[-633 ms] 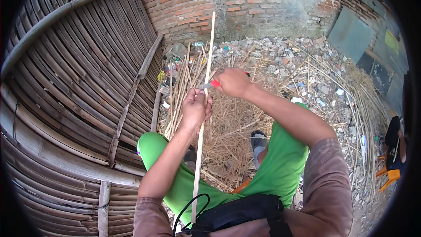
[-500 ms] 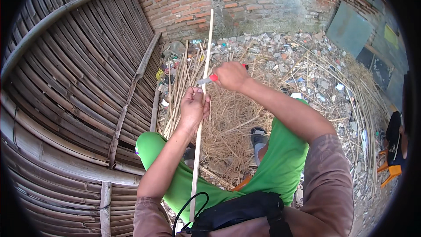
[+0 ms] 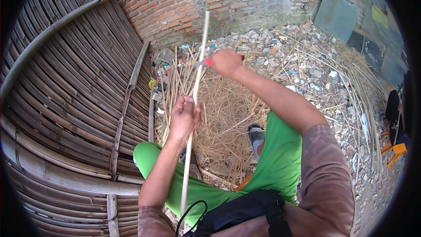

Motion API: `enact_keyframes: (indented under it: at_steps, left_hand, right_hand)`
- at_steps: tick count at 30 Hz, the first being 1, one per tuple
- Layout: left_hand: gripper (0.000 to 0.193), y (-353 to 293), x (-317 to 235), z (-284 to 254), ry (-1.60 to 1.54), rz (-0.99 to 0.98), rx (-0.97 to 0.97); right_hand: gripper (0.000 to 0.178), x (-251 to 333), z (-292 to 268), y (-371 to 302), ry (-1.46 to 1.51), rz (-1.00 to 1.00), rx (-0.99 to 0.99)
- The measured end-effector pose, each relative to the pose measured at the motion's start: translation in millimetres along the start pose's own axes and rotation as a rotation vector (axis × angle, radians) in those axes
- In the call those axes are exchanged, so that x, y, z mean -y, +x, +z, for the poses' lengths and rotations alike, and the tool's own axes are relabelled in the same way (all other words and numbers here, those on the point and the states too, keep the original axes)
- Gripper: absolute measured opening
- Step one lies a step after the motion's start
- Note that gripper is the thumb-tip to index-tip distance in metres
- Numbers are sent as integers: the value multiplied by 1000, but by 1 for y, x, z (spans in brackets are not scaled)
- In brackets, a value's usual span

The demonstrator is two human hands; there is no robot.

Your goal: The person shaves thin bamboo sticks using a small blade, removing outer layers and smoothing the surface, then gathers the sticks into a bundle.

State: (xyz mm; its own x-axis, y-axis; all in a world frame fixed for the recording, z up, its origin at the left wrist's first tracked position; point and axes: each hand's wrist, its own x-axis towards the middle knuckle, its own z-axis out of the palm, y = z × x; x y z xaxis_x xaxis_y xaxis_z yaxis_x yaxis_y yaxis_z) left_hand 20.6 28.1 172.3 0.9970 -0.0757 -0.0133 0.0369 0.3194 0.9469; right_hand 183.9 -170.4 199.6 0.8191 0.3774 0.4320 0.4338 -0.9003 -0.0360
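A long pale bamboo strip [image 3: 187, 162] runs upright through the middle of the view, from my lap up toward the brick wall. My left hand [image 3: 184, 118] is closed around it at about mid-length, thumb against the strip. Farther up, my right hand [image 3: 226, 63] grips the red handle of a knife [image 3: 208, 62]. The knife's grey blade lies across the strip, well above my left hand; whether it cuts into the surface I cannot tell. The strip's upper end sticks out beyond the blade.
Straw-like shavings [image 3: 223, 118] cover the ground between my legs. Several loose bamboo strips [image 3: 175, 77] lie left of them. A slatted bamboo wall [image 3: 83, 70] stands close at left, a brick wall [image 3: 245, 0] ahead. Rubble [image 3: 315, 79] spreads right, near an orange stool [image 3: 397, 150].
My right hand with the knife has slid up along the strip, away from my left hand. The left hand has dropped slightly toward me, and the view has shifted a little.
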Motion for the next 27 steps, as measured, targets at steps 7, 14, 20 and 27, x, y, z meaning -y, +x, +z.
enact_keyframes:
  at_steps: [7, 14, 20, 27]
  left_hand:
    - [8, -29, 13, -4, 181, -64, 162]
    - [11, -39, 25, -15, 276, -87, 216]
    - [8, -52, 10, -27, 74, -195, 196]
    - [12, -35, 26, -48, 62, -166, 34]
  right_hand:
    - [27, -81, -9, -4, -23, 230, 0]
    - [30, -155, -5, -28, -76, 491, 59]
    - [34, -235, 10, -59, -84, 752, 35]
    - [50, -254, 21, -66, -46, 459, 151]
